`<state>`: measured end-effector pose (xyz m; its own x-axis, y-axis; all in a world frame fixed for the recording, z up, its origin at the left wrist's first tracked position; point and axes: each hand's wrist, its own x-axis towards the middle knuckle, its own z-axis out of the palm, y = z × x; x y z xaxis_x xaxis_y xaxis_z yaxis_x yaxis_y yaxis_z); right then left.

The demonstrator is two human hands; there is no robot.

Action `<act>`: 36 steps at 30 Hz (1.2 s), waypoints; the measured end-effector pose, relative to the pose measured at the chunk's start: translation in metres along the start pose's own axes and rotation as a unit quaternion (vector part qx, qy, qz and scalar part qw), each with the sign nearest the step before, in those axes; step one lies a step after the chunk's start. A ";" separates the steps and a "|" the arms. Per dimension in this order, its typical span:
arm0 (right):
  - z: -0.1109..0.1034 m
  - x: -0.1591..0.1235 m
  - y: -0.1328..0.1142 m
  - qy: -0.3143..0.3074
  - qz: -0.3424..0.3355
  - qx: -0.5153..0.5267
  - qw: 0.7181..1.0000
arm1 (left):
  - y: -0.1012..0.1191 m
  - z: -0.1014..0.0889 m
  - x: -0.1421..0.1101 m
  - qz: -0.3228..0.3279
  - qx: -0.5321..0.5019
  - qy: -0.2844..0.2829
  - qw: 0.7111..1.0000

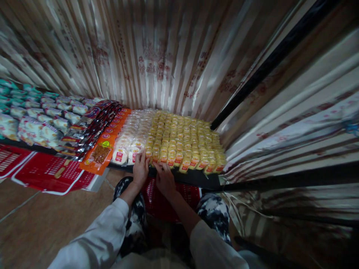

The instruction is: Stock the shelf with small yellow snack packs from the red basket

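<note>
My left hand (140, 170) rests its fingertips at the front edge of the display, where white round packets (120, 151) meet rows of yellow-wrapped snacks (179, 142). Its fingers are extended and touch the front packets. Just to the right, my right hand (165, 178) reaches up with its fingers apart at the front of the leftmost yellow rows. Nothing shows lifted in either hand. The yellow snacks stand packed in several tight columns, with red-and-white labels facing front. Clear film covers the white packets.
Left of the packets stand an orange pretzel-stick bag (101, 151), dark packs (92, 123) and white and teal packets (33, 112). Below the dark shelf (207, 179) are red baskets (50, 172). A patterned curtain (157, 56) hangs behind; a black post (252, 78) slants at right.
</note>
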<state>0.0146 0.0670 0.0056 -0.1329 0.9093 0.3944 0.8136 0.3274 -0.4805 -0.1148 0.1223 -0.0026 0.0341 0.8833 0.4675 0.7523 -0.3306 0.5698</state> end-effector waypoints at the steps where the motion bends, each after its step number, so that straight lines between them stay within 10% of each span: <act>1: 0.000 0.000 0.000 0.003 -0.004 0.005 1.000 | 0.001 0.000 0.000 -0.004 0.000 -0.002 1.000; 16: -0.026 -0.041 0.011 0.116 0.010 -0.003 0.993 | 0.017 -0.012 -0.022 -0.040 0.018 0.035 0.998; 23: -0.025 -0.039 0.016 0.071 0.039 -0.026 0.996 | 0.035 0.000 -0.045 0.121 0.030 -0.087 0.988; 36: -0.049 -0.056 0.025 0.226 0.131 -0.036 0.965 | 0.070 0.022 -0.055 0.127 -0.044 -0.136 0.981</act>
<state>0.0698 0.0114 0.0097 0.3294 0.7479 0.5763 0.8254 0.0683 -0.5604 -0.0493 0.0574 -0.0031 0.3971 0.8203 0.4117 0.6371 -0.5692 0.5196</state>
